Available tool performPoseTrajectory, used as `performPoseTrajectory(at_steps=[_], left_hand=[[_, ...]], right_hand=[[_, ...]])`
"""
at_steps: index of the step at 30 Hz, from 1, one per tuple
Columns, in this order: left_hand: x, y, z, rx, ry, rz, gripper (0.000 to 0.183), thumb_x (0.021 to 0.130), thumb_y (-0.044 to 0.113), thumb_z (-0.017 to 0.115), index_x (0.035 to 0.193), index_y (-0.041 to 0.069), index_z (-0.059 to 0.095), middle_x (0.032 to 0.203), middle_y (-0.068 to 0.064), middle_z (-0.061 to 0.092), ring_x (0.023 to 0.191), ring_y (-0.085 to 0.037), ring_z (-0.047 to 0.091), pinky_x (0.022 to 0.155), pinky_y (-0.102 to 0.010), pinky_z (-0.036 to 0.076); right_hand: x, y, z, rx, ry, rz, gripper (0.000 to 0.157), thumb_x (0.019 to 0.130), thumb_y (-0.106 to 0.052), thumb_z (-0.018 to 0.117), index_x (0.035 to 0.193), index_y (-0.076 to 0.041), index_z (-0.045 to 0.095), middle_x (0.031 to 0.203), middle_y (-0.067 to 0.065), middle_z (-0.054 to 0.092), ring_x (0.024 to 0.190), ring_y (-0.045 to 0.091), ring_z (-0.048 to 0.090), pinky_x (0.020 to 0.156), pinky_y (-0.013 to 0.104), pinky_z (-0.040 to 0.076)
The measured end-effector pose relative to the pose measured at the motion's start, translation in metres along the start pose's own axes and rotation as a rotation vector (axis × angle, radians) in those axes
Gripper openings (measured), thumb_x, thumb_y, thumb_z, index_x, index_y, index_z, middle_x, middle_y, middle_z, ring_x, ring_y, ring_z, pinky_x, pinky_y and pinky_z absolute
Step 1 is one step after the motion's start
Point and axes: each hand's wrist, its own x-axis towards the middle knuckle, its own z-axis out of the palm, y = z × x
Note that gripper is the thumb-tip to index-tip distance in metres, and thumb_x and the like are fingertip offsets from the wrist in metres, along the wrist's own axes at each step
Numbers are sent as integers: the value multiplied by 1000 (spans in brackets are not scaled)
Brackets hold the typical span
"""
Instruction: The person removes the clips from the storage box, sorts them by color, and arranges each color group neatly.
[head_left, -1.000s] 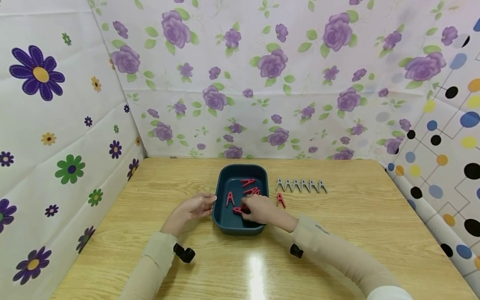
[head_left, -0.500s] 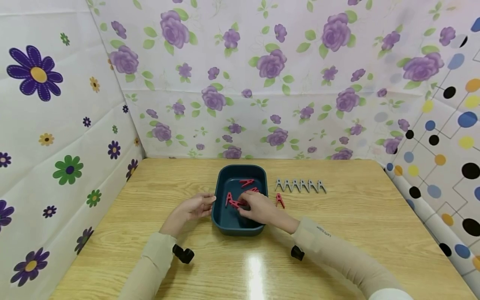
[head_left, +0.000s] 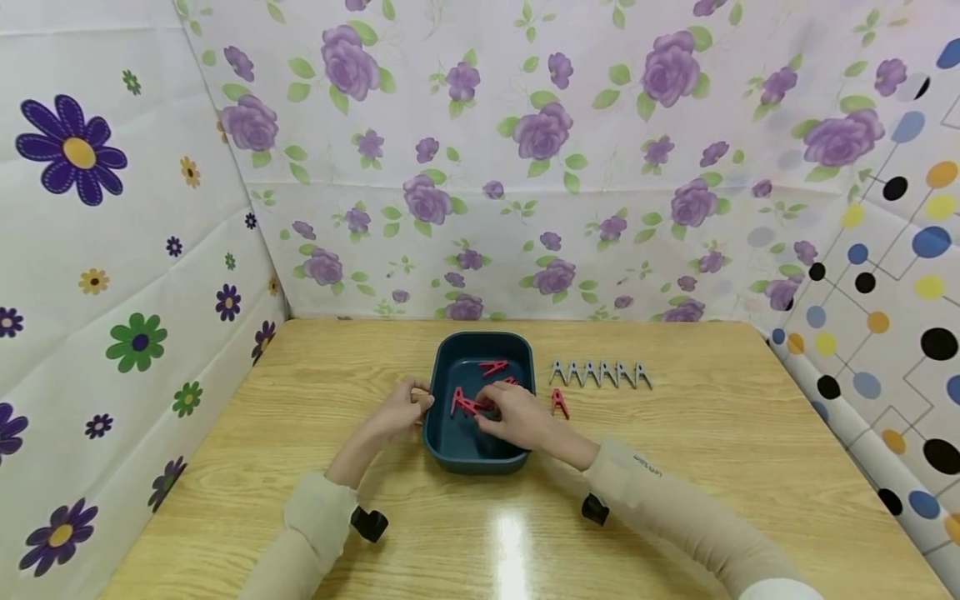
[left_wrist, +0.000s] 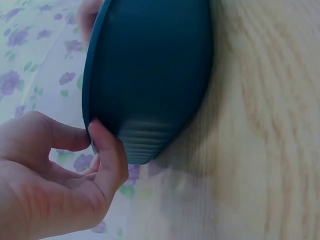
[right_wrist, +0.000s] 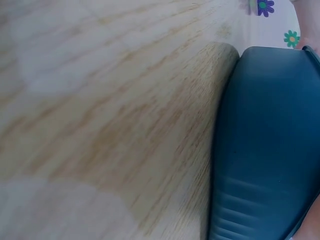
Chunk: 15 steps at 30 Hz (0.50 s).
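Wooden table; red clothespins, right hand inside blue bin.

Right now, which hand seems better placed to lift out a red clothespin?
Likely the right hand: it reaches into the bin beside red clothespins, while the left hand holds the bin's rim.

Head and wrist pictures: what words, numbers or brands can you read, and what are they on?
Right sleeve: a short line of dark lettering near the cuff, too small and blurred to read.
Teal plastic bin: no writing on the parts that show.
Red clothespins and gray clothespins: none I can make out.
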Motion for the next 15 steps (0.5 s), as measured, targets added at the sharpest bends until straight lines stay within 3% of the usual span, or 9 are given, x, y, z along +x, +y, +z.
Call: performPoseTrajectory(at_steps=[7, 15], left_hand=[[-3, 0, 2, -19, 29, 17, 30, 103, 9, 41, 131, -1, 36, 101, -17, 60, 70, -14, 56, 64, -32, 47], [-2, -5, 2, -48, 40, 30, 33, 103, 16, 44, 131, 0, 38, 104, -17, 61, 71, -14, 58, 65, -31, 48]], right_hand=[[-1, 1, 1, 56, 105, -3, 22, 91, -25, 66, 109, -13, 65, 97, 0, 63, 80, 8, 60, 67, 20, 51], [-1, 1, 2, 77, 184, 27, 22, 89, -24, 70, 108, -13, 66, 98, 0, 63, 81, 8, 60, 69, 21, 52]])
